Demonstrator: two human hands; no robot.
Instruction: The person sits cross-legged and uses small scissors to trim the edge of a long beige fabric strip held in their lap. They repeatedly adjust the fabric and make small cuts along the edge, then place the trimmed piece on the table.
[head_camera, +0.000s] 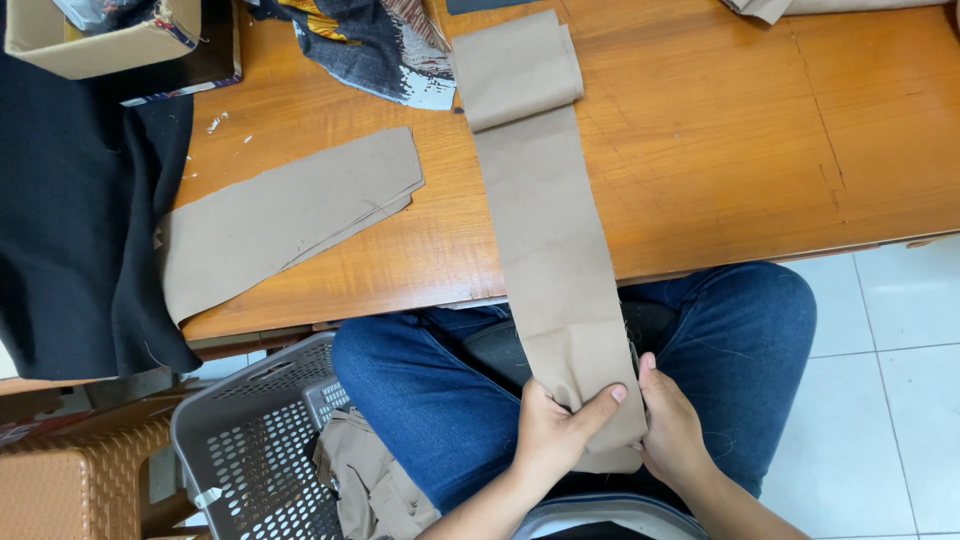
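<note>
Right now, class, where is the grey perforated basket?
In the head view, the grey perforated basket sits low on the left, below the wooden table edge, beside the person's denim-covered leg, holding tan cloth.

Wooden table (760, 150), tan fabric strip (545, 230) (draped over its edge), tan pieces (285, 215), black cloth (75, 220)

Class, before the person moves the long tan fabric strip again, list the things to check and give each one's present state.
1. Left hand grips the tan fabric strip: ok.
2. Right hand holds the strip's other edge: ok.
3. Strip lies flat along the wooden table: ok.
4. Far end unfolded: not ok, doubled over.
5. Second tan piece apart from the strip: ok.
6. Strip's underside clean: cannot tell.
</note>
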